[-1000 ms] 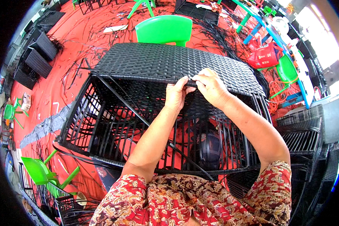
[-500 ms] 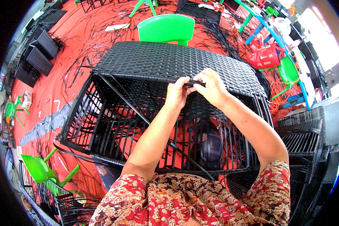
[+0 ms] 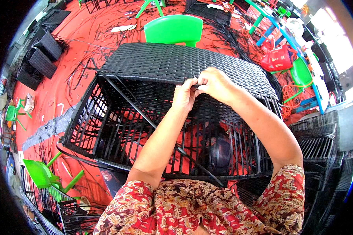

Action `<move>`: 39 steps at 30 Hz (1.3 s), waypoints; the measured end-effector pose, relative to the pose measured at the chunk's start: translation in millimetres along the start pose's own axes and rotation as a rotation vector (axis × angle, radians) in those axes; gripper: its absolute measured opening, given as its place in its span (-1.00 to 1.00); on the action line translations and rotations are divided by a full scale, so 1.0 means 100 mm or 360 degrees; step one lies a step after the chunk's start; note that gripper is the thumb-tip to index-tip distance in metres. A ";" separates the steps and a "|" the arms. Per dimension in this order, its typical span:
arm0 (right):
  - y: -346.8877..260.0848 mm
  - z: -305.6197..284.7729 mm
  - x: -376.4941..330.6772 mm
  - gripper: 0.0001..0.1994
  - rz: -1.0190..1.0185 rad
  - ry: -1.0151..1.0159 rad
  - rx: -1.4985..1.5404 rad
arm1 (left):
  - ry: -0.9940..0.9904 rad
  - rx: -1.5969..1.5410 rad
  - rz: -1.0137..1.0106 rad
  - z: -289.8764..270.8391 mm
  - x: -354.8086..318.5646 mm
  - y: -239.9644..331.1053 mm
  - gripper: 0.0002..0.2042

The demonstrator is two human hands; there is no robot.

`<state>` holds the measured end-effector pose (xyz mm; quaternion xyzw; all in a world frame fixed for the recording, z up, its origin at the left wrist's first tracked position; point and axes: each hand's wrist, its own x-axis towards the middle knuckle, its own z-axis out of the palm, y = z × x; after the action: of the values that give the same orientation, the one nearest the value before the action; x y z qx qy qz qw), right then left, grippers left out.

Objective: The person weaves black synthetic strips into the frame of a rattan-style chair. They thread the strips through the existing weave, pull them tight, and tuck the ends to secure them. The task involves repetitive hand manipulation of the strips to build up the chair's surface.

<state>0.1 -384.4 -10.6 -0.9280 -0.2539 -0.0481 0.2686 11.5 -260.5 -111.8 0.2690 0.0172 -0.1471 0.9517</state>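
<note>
In front of me stands a black wicker furniture frame (image 3: pixel 157 58), its far face woven and its near side made of open slats. My left hand (image 3: pixel 184 95) pinches at the near edge of the weave, on a black strip (image 3: pixel 195 87) that shows only in part between the fingers. Close against it, my right hand (image 3: pixel 215 84) is also closed on the strip, fingertips almost touching the left ones. A loose strip end (image 3: pixel 192 73) sticks up from the weave just beyond them. A dark diagonal bar (image 3: pixel 135 105) crosses the open side.
A green chair (image 3: pixel 173 28) stands behind the frame, another green chair (image 3: pixel 41 174) at lower left. At right are a red bag (image 3: pixel 276 58), a blue table edge (image 3: pixel 290 43) and stacked black wicker pieces (image 3: pixel 313 143). Loose black strips lie over the red floor (image 3: pixel 86 29).
My right hand has shifted slightly left, and its fingers have drawn together next to my left hand. My left hand stays nearly in place.
</note>
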 end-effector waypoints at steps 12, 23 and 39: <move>0.08 -0.07 0.00 -0.91 -0.0053 0.0005 0.0000 | 0.0083 -0.0032 -0.0047 0.06 -0.01 0.03 -0.92; 0.03 -0.28 -0.08 -0.92 -0.0918 -0.0018 -0.0970 | -0.0171 -0.0325 0.0140 0.04 -0.22 0.01 -0.72; 0.73 -0.88 -1.09 -0.49 0.0179 0.0282 -0.0663 | -0.0027 -0.0034 -0.0007 -0.20 -0.29 0.20 -0.90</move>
<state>-54.0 -531.8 5.0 -0.9682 -0.1617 -0.1657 0.0949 -9.5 -225.8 -115.4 0.2576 0.0114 -0.1512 0.9543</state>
